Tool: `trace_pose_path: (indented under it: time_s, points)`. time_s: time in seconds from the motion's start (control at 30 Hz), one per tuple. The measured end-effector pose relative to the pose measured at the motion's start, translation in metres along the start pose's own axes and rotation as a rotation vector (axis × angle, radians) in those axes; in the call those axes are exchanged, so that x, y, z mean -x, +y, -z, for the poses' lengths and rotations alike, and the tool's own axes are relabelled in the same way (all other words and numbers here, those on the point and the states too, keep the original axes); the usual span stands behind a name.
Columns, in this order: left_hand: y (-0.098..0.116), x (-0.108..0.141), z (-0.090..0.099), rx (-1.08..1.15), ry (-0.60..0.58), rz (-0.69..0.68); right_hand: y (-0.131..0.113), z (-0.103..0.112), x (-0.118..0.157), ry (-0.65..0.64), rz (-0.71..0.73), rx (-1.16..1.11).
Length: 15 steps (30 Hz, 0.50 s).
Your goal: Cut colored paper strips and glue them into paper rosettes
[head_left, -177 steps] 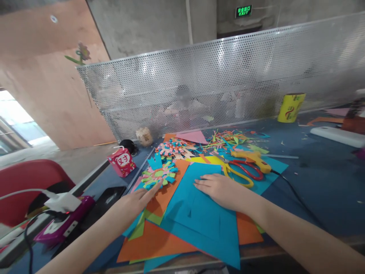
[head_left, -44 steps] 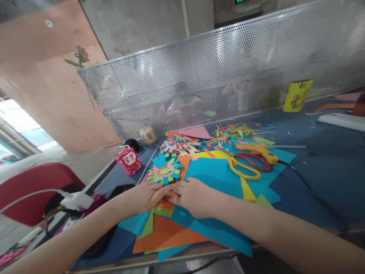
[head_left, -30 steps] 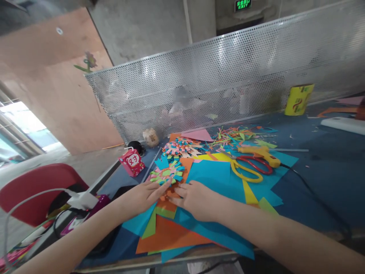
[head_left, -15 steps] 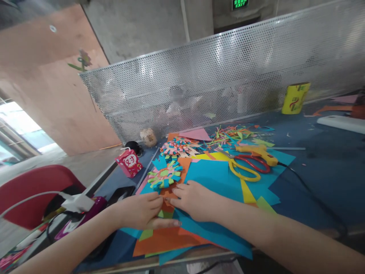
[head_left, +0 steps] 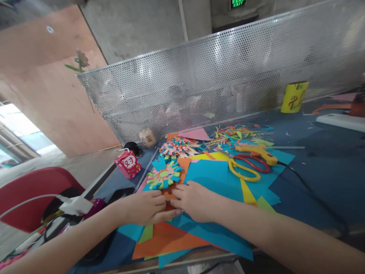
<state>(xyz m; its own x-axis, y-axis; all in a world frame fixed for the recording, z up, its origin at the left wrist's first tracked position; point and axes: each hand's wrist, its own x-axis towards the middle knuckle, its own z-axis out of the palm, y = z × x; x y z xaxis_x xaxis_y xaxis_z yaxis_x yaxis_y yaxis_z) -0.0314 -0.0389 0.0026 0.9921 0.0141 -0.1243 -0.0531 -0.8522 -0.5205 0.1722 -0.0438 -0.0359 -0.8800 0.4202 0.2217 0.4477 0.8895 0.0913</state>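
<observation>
just past two hands (head_left: 145, 207) (head_left: 196, 201), one paper flower (head_left: 163, 174) (one scissors (head_left: 230, 164))

- You are in what looks like a craft workshop, in a plain, rough-walled building.
- In front of the perforated screen (head_left: 199, 87), your blue table (head_left: 316, 171) bears coloured sheets (head_left: 209, 171), scissors (head_left: 244, 178), a glue gun (head_left: 258, 151) and paper trimmings (head_left: 232, 134).
- Beyond the screen, you see another person (head_left: 174, 112) and a bare concrete wall (head_left: 139, 26).
- Above the screen, you have a lit exit sign (head_left: 238, 3).
</observation>
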Motion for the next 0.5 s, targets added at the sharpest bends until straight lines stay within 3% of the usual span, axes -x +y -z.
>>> trace_pose_path:
  time_s: [0.2, 0.3, 0.37, 0.5]
  points:
    - [0.0, -0.002, -0.003, 0.06, -0.028, -0.001, 0.0, -0.002, 0.0, 0.003, -0.013, -0.006]
    - [-0.002, 0.01, -0.001, 0.103, -0.009, 0.061, -0.001, -0.001, 0.0, -0.01, -0.013, 0.002]
    - [-0.005, 0.025, 0.003, 0.125, 0.04, 0.217, -0.002, -0.001, 0.0, 0.002, -0.008, 0.003]
    - [-0.001, 0.049, 0.019, 0.326, 0.185, 0.754, -0.002, -0.003, 0.0, 0.019, -0.011, -0.001]
